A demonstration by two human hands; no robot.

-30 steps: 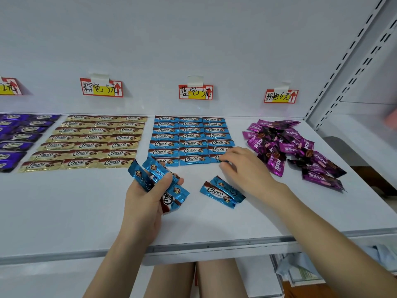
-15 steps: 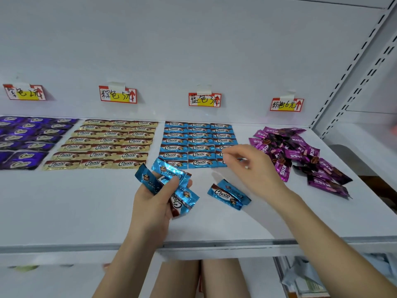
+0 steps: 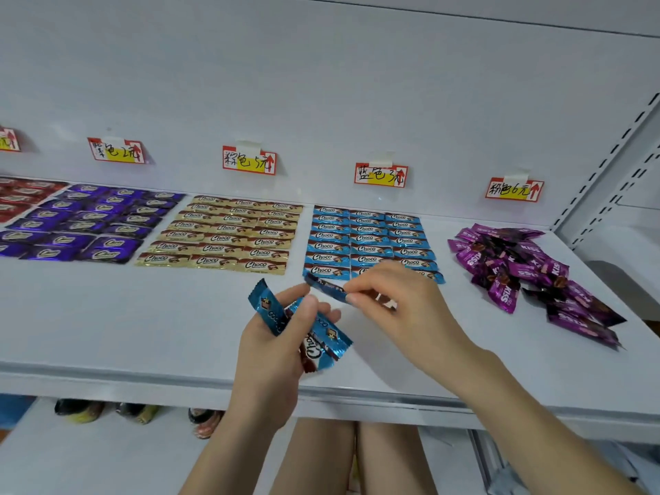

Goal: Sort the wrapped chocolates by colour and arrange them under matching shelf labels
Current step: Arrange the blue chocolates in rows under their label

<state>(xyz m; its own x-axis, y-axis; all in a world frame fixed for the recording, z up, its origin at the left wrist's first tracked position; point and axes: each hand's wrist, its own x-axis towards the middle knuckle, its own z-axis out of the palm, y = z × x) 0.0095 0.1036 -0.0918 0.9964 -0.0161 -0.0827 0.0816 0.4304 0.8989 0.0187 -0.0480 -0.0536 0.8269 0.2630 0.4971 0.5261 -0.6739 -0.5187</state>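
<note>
Several blue chocolates sat gripped in left hand; right hand pinched one blue bar, 1 o'clock of the left.

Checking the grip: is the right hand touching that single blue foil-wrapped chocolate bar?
Touching. Head view: right hand pinches the blue foil-wrapped chocolate bar between thumb and finger.

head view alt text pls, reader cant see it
A person's right hand pinches a blue chocolate over a white shelf; the left hand grips a blue bunch. Sorted rows lie under labels; pink chocolates sit heaped.
</note>
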